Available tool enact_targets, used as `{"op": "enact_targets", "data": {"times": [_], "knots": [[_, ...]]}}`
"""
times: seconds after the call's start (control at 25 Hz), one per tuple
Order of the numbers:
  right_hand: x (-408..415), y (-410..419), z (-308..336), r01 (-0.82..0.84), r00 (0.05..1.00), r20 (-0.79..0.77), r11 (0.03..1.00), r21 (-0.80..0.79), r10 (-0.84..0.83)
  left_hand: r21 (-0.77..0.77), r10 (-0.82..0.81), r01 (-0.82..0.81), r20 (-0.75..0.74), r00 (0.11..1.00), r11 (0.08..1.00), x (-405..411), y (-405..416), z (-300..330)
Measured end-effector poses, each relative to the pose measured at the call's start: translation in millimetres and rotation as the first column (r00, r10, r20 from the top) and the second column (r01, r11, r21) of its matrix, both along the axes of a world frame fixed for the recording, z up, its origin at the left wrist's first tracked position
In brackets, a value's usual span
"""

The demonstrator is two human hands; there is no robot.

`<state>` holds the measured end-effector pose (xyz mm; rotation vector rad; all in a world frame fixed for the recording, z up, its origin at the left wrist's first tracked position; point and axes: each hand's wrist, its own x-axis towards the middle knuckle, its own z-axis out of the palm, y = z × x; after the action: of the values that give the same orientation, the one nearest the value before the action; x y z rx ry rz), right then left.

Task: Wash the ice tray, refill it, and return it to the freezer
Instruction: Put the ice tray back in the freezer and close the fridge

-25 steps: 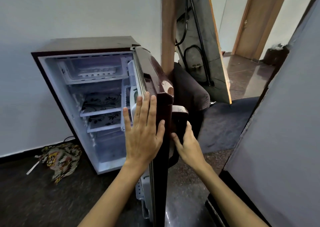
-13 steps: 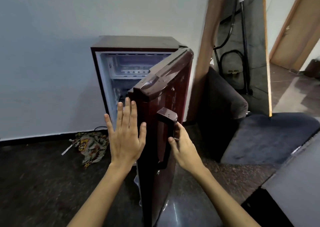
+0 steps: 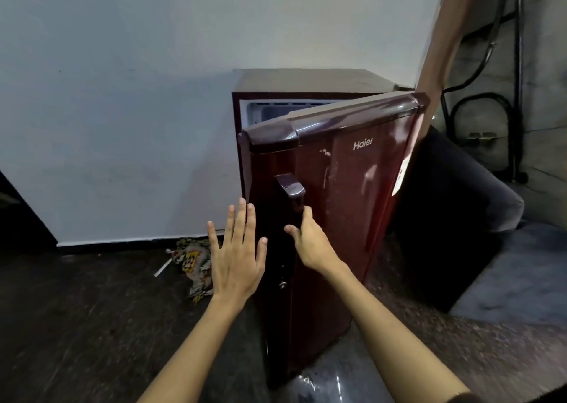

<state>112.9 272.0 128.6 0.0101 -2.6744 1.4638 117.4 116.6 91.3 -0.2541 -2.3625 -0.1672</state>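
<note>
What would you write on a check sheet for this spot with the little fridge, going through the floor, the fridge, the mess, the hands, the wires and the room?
Surface: dark speckled floor, shiny wet-looking patch by the fridge foot.
Job's things: maroon fridge with its door partly open; a strip of the white inside shows above it; ice tray not seen.
Clutter: patterned cloth crumpled on the floor by the wall.
Hands: left hand flat, fingers spread, at the door's edge; right hand curled on the door handle.
Cables: black hoses hang on the grey panel at right.
Surroundings: pale wall, dark cushioned seat beside the fridge.
</note>
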Motion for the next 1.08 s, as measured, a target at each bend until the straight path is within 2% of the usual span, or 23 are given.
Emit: {"op": "enact_targets", "data": {"times": [0.28, 0.44, 0.6, 1.08], "knots": [[-92, -44, 1, 0.008, 0.999, 0.053, 1.000, -0.018, -0.007, 0.033, 0.070, -0.072, 0.060, 0.996, 0.997, -71, -21, -16], [-136, -57, 1, -0.001, 0.999, 0.039, 0.997, 0.072, -0.002, 0.037, 0.119, -0.122, 0.077, 0.990, 0.992, -105, -26, -17], [-174, -64, 1, -0.025, 0.994, 0.108, 0.995, 0.099, 0.014, 0.047, 0.157, -0.162, 0.087, 0.984, 0.986, -137, -27, -20], [-244, -69, -4, -0.022, 0.999, 0.051, 0.993, 0.117, 0.016, 0.057, 0.192, -0.197, 0.079, 0.978, 0.979, -205, -29, -29]]}}
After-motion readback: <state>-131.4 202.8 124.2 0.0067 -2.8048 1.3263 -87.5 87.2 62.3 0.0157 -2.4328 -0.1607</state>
